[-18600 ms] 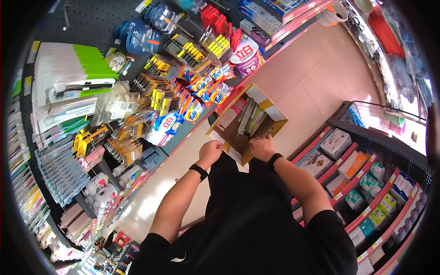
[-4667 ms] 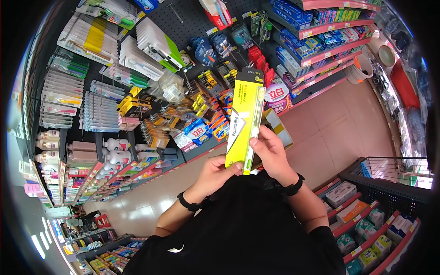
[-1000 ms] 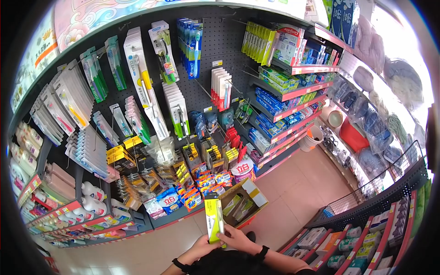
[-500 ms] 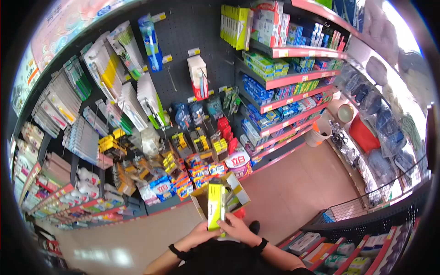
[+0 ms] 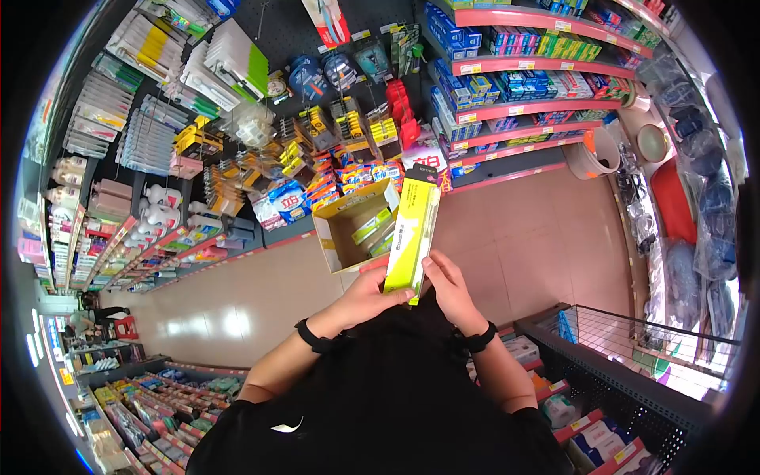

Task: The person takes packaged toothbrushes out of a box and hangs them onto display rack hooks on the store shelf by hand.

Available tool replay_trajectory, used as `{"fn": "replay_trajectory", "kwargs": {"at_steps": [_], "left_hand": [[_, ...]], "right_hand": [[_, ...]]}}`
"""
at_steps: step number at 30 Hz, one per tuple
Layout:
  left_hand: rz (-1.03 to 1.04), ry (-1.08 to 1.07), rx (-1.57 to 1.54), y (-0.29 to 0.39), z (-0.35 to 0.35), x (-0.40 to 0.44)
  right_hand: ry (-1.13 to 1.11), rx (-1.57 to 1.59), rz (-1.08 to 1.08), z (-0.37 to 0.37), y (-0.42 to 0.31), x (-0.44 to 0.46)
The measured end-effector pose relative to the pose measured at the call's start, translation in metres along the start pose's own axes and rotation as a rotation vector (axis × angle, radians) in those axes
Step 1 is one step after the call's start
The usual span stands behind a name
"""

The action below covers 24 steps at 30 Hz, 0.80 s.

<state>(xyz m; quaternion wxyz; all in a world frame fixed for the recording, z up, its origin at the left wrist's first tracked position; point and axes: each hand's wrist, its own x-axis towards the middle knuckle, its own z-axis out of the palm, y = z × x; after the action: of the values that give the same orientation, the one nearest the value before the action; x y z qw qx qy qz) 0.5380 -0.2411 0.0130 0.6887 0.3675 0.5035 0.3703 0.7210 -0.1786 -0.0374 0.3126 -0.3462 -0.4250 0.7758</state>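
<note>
And here's the left hand (image 5: 370, 297), closed round the bottom end of the pack (image 5: 409, 229), thumb laid flat across the front, fingers tucked behind the left edge. Over to the right hand (image 5: 453, 293): fingers bunched close together, thumb and fingertips gripping the opposite long edge, low down. So the pack sits between both hands, out over the floor (image 5: 514, 229), its top tipped toward one o'clock.

What a slim thing it is: long, straight-sided, yellow-green and white, a clear strip along its right side and a dark tab on top. At nine o'clock from it, just beside, an open cardboard box (image 5: 326, 241), plain brown inside, with flat yellow-green packets (image 5: 370, 227) lying in it. Glossy, crinkled Tide bags (image 5: 372, 176) at eleven, smooth shiny tiles underneath, and a round pail (image 5: 594, 156) at two.
</note>
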Motion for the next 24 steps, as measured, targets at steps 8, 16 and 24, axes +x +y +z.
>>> {"fn": "replay_trajectory", "kwargs": {"at_steps": [8,16,24], "left_hand": [[0.077,-0.002,0.035,-0.016,0.002,0.007],[0.102,-0.013,0.216,-0.048,-0.02,0.018],[0.113,-0.047,0.223,-0.043,-0.067,0.033]], "right_hand": [[-0.012,-0.075,0.026,-0.011,-0.001,0.004],[0.004,-0.195,0.223,-0.006,-0.004,0.014],[0.037,-0.403,0.379,-0.001,0.0,0.052]]}}
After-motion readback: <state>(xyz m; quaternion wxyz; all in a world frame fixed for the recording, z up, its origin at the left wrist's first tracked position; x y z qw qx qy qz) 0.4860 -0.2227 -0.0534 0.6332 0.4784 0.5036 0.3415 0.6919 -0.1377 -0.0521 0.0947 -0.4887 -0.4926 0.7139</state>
